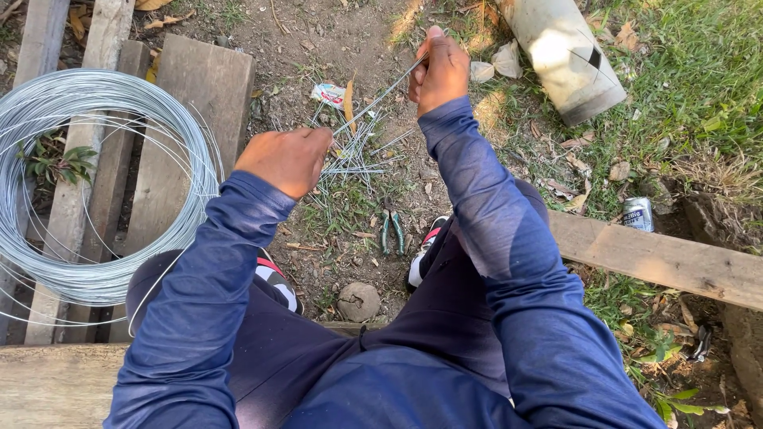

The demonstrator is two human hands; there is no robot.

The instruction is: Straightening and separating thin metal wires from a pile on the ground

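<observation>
Wire: a thin straight length of grey steel wire (380, 97) runs diagonally between both hands, its long axis rising from lower left to upper right
Left hand (288, 159): fingers curled shut over the wire's lower end, just above a loose pile of cut grey wire pieces (354, 155) on the dirt
Right hand (439, 71): fist closed on the upper end, farther from the body
Nearby: green-handled pliers (392, 232) between the shoes; large coil of silver wire (87, 183) on weathered wooden planks (191, 119) to the left

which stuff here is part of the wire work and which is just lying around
In use:
left hand
right hand
wire length stretched between both hands
cut wire pieces
wire coil
pliers

Lying about:
pipe
can
wrapper
stone
planks
</observation>
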